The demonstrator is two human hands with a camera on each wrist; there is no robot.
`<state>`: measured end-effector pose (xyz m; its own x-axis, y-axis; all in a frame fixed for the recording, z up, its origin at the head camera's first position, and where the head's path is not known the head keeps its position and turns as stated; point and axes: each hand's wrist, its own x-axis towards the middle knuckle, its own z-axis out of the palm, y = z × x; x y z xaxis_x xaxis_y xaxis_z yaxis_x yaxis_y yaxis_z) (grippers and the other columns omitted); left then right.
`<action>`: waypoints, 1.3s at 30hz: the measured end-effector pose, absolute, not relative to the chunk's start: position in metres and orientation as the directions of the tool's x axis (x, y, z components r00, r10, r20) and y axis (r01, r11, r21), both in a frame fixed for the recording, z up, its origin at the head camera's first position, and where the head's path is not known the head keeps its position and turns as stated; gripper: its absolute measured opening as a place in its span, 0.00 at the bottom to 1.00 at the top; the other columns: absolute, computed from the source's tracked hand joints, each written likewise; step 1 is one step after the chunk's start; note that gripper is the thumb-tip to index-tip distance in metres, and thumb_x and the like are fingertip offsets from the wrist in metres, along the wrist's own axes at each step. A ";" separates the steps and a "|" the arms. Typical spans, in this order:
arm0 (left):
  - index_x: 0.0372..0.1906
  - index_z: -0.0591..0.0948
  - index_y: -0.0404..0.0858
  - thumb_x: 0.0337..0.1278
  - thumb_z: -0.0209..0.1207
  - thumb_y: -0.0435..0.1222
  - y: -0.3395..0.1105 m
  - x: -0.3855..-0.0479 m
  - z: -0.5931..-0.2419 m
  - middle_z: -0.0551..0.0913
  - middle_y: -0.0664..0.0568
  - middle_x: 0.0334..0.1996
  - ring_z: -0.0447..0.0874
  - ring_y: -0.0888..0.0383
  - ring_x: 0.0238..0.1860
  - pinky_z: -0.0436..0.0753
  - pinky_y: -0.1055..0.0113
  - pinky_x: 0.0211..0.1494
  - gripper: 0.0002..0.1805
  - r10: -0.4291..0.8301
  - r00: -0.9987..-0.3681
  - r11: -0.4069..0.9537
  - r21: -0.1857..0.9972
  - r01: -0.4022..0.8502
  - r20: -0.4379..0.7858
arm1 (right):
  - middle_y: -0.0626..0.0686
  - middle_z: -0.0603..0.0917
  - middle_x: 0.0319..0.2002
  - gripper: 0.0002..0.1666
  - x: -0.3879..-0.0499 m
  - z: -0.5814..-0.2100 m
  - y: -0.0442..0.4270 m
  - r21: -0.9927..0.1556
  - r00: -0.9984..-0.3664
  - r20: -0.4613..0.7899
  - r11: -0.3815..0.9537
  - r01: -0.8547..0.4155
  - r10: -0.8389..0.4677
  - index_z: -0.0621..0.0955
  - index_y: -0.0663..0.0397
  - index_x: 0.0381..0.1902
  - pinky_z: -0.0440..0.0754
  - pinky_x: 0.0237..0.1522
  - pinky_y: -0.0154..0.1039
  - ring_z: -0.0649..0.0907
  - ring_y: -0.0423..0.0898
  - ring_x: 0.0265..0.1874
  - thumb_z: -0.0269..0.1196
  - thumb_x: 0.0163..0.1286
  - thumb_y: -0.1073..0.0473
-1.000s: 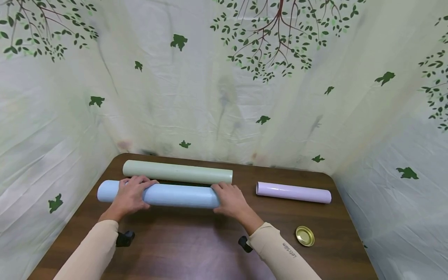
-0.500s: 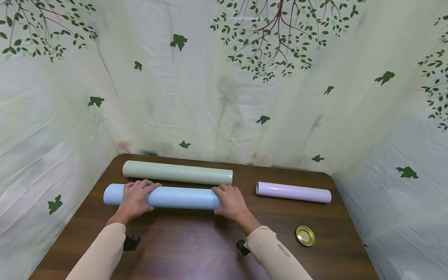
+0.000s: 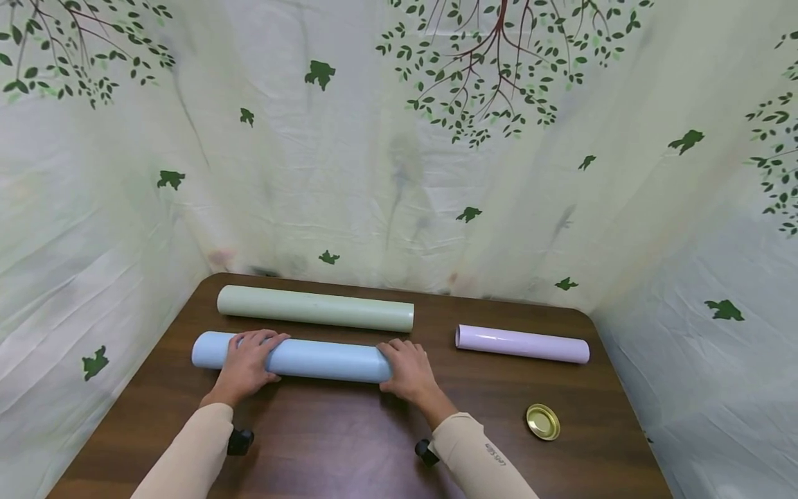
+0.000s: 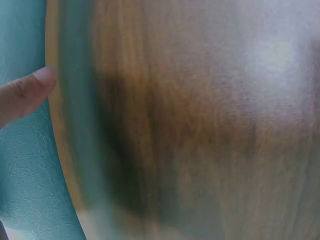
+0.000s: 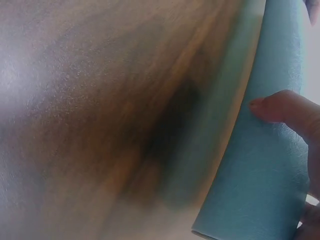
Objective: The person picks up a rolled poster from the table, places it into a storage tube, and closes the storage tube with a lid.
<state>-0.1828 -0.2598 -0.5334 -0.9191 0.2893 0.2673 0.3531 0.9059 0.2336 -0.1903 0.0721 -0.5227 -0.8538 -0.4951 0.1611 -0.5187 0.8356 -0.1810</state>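
A light blue roll [image 3: 324,359] lies crosswise on the brown table, in front of a pale green roll [image 3: 312,308]. My left hand [image 3: 245,364] grips it left of its middle, fingers over the top and thumb on the near side. At its right end my right hand [image 3: 409,371] holds it the same way. In the left wrist view the left thumb [image 4: 27,95] touches the roll [image 4: 30,175]. The right wrist view shows the right thumb [image 5: 285,110] pressed on the roll [image 5: 255,185], near its end.
A lilac roll [image 3: 522,344] lies at the back right of the table [image 3: 337,443]. Nearer the front right is a round gold lid or dish [image 3: 543,422]. A whitish curtain [image 3: 374,173] with printed leaves hangs behind the table and along both sides.
The blue roll has moved toward me and its left end to the right, with both hands on it. The gap between it and the green roll has widened.
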 end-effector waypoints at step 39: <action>0.61 0.74 0.41 0.31 0.78 0.40 -0.255 -0.178 -0.554 0.74 0.42 0.55 0.66 0.36 0.60 0.57 0.37 0.60 0.43 0.274 -0.929 0.917 0.223 0.330 0.249 | 0.49 0.80 0.51 0.42 -0.195 -0.542 0.073 -0.190 -0.863 0.164 0.843 -0.504 -0.478 0.77 0.47 0.58 0.74 0.51 0.48 0.79 0.50 0.49 0.78 0.42 0.49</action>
